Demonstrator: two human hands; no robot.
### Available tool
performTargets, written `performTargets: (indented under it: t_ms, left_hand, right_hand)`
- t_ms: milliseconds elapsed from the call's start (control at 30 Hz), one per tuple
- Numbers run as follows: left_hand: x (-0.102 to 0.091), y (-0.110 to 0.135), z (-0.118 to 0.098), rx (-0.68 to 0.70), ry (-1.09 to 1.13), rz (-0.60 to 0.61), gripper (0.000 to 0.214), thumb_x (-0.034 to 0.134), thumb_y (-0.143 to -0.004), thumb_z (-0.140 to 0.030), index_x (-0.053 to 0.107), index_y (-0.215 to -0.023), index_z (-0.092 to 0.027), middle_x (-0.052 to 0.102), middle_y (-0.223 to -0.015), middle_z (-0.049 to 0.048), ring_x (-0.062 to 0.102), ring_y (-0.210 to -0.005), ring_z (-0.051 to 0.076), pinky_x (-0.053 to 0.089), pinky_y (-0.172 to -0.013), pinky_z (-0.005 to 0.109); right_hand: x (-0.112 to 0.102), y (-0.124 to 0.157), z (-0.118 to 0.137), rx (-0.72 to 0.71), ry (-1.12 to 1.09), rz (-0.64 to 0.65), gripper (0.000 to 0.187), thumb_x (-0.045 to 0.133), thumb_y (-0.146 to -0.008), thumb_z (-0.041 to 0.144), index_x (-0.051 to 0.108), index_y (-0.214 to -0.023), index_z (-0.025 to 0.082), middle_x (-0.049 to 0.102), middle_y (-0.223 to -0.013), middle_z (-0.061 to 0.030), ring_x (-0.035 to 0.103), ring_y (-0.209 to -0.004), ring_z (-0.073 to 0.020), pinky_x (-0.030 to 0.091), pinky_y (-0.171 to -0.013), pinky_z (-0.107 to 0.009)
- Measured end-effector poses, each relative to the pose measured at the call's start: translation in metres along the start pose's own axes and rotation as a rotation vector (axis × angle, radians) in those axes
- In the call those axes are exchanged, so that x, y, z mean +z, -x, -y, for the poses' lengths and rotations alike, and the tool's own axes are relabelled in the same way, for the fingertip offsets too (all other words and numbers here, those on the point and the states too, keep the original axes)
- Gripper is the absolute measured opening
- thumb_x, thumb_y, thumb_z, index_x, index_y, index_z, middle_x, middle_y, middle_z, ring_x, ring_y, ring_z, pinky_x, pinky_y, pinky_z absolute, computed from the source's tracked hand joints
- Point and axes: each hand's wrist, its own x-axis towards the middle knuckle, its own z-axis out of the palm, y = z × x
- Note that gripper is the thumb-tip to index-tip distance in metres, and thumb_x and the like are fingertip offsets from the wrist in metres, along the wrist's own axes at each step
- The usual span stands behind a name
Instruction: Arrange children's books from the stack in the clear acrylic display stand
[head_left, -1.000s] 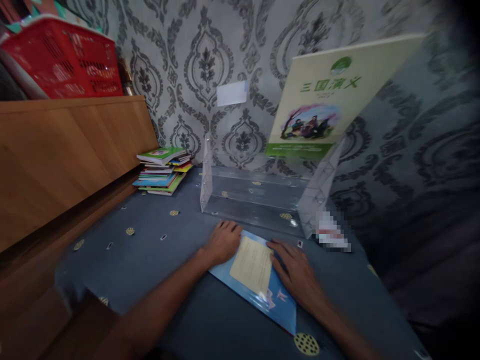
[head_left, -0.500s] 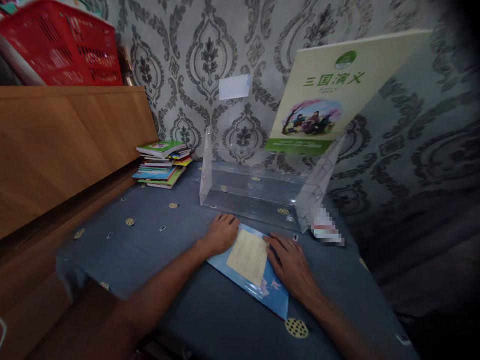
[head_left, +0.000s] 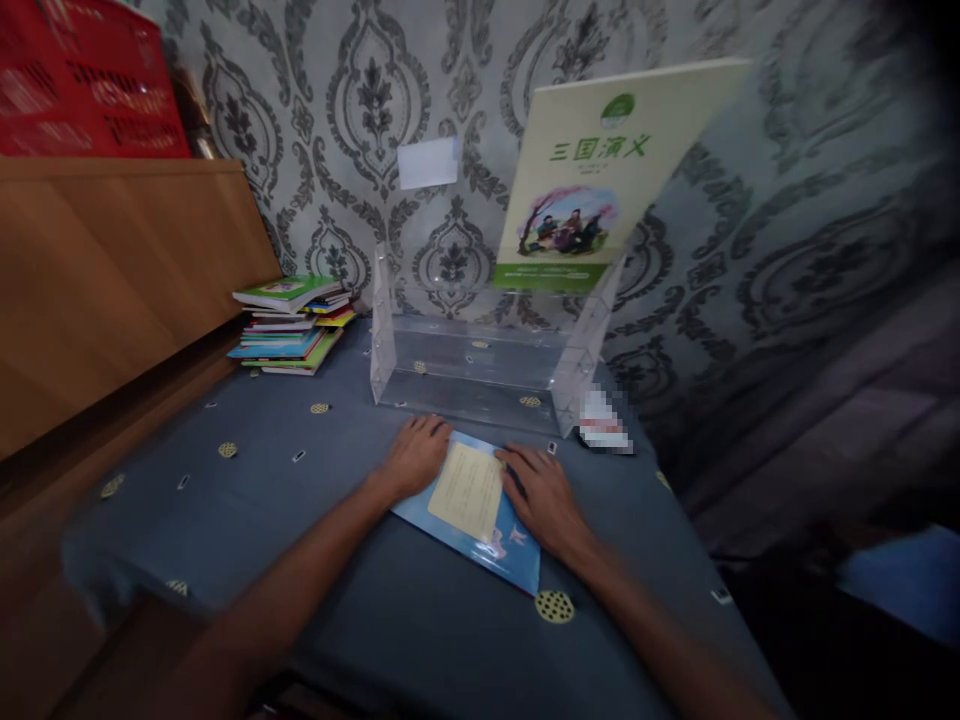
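Observation:
A thin blue book (head_left: 480, 520) with a pale yellow panel on its cover lies flat on the grey-blue tablecloth (head_left: 300, 560). My left hand (head_left: 412, 458) rests on its left edge with the fingers flat. My right hand (head_left: 541, 492) lies flat on its right side, fingers stretched out. Just beyond the book stands a clear acrylic rack (head_left: 480, 350). A pale green book (head_left: 592, 180) leans upright in the rack's right end.
A stack of several colourful books (head_left: 289, 325) lies at the back left by the patterned wall. A wooden cabinet (head_left: 112, 270) runs along the left with a red basket (head_left: 82, 85) on top. A small blurred item (head_left: 604, 430) sits right of the rack.
The view has swung to the right, so everything sits further left in the picture. Both hands stay flat on the blue book, which has not visibly moved on the cloth.

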Motion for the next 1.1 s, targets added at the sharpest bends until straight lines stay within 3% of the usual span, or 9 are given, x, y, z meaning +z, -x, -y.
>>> performTargets:
  t_ms: [233, 500, 633, 767, 900, 1100]
  left_hand:
    - [-0.013, 0.015, -0.011, -0.034, -0.165, 0.001, 0.032, 0.041, -0.1, -0.016, 0.061, -0.125, -0.013, 0.058, -0.137, 0.0178, 0.056, -0.123, 0.03, 0.047, -0.101, 0.046]
    - [-0.035, 0.08, -0.032, -0.084, -0.303, 0.003, 0.029, 0.044, -0.099, -0.021, 0.062, -0.122, -0.019, 0.062, -0.121, 0.0141, 0.061, -0.104, 0.029, 0.053, -0.084, 0.043]
    - [-0.034, 0.102, -0.032, -0.111, -0.234, -0.045, 0.029, 0.044, -0.1, -0.023, 0.06, -0.124, -0.017, 0.062, -0.121, 0.0135, 0.06, -0.106, 0.028, 0.054, -0.087, 0.042]
    - [-0.029, 0.102, -0.03, -0.103, -0.117, -0.078, 0.029, 0.043, -0.099, -0.022, 0.058, -0.123, -0.017, 0.061, -0.124, 0.0137, 0.057, -0.114, 0.029, 0.054, -0.092, 0.043]
    - [-0.026, 0.09, -0.027, -0.083, -0.016, -0.036, 0.024, 0.043, -0.098, -0.024, 0.059, -0.115, -0.019, 0.06, -0.125, 0.014, 0.059, -0.114, 0.029, 0.054, -0.093, 0.046]
    - [-0.02, 0.072, -0.023, -0.001, 0.187, 0.002, 0.028, 0.043, -0.098, -0.027, 0.054, -0.122, -0.019, 0.058, -0.13, 0.0152, 0.06, -0.117, 0.029, 0.053, -0.098, 0.048]
  right_hand:
    - [-0.018, -0.004, 0.016, 0.113, -0.003, 0.136, 0.036, 0.044, -0.099, 0.022, 0.065, -0.127, 0.017, 0.065, -0.131, -0.0137, 0.057, -0.12, -0.029, 0.044, -0.102, -0.047]
    - [-0.033, 0.004, 0.03, 0.199, 0.023, 0.167, 0.036, 0.043, -0.101, 0.023, 0.064, -0.13, 0.018, 0.064, -0.133, -0.0126, 0.055, -0.119, -0.0286, 0.044, -0.101, -0.046]
    - [-0.042, 0.018, 0.04, 0.243, 0.055, 0.179, 0.037, 0.044, -0.101, 0.024, 0.062, -0.132, 0.017, 0.062, -0.135, -0.0141, 0.053, -0.122, -0.0297, 0.042, -0.104, -0.047]
    - [-0.047, 0.036, 0.048, 0.246, 0.088, 0.177, 0.037, 0.046, -0.1, 0.024, 0.061, -0.133, 0.014, 0.062, -0.134, -0.0158, 0.053, -0.122, -0.0302, 0.043, -0.103, -0.047]
    - [-0.048, 0.058, 0.053, 0.234, 0.131, 0.139, 0.037, 0.047, -0.099, 0.024, 0.061, -0.131, 0.012, 0.063, -0.13, -0.0173, 0.054, -0.118, -0.0319, 0.046, -0.1, -0.049]
    - [-0.054, 0.091, 0.062, 0.164, 0.103, 0.007, 0.033, 0.047, -0.098, 0.023, 0.061, -0.127, 0.016, 0.065, -0.119, -0.0155, 0.056, -0.108, -0.0306, 0.051, -0.093, -0.048]
